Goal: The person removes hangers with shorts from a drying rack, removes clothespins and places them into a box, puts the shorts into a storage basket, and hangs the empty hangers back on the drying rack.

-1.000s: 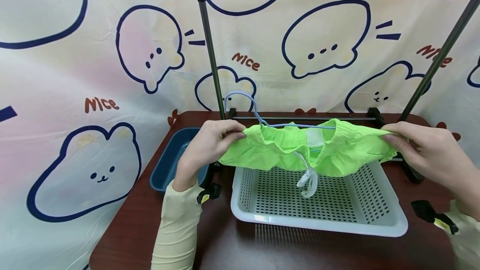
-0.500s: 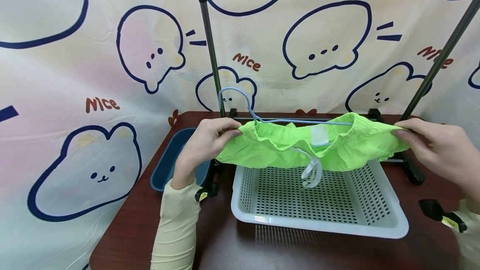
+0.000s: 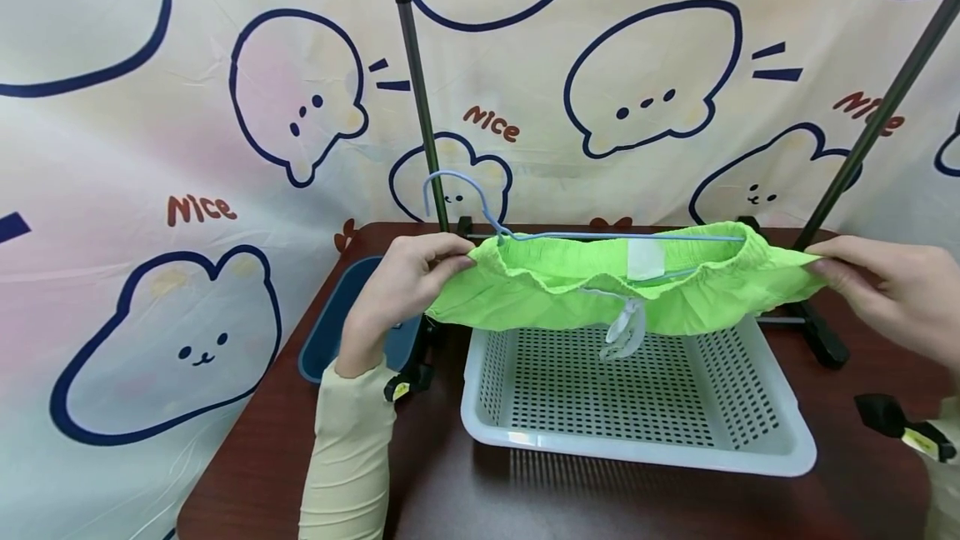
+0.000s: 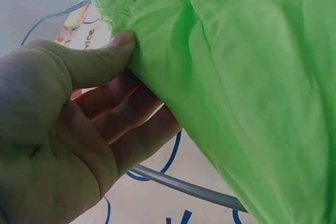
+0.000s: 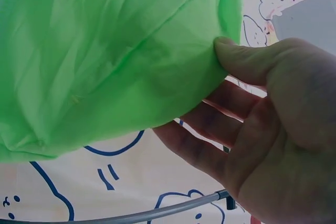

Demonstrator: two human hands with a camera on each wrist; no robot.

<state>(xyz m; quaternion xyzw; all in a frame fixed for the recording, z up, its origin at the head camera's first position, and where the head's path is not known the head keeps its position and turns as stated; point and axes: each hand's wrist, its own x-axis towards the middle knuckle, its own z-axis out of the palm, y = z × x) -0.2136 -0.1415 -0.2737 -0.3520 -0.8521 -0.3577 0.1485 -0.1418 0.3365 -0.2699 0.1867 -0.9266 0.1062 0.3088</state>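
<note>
Lime-green shorts [image 3: 555,302] with a gathered waistband are stretched sideways between both hands, above a white basket. Their drawstring [image 3: 625,332] hangs in a loop at the front, and a white label [image 3: 646,258] shows inside the waist. My left hand [image 3: 408,286] pinches the left side near the waistband, thumb in front, as the left wrist view also shows. On the opposite side, my right hand [image 3: 888,290] pinches the fabric between thumb and fingers. A blue hanger [image 3: 487,211] sits inside the waist; its hook rises at the left and much of its lower part is hidden.
Under the shorts stands the white perforated basket [image 3: 637,458] on a dark brown table [image 3: 435,490]. A blue basin [image 3: 318,340] is at the left, partly behind the left arm. A dark metal rack [image 3: 416,73] rises behind, with a patterned cloth [image 3: 300,215] beyond it.
The right hand has moved right, and the left hand slightly left, pulling the waist wider. The hanger has shifted left at its hook and its bar now spans more of the waist.
</note>
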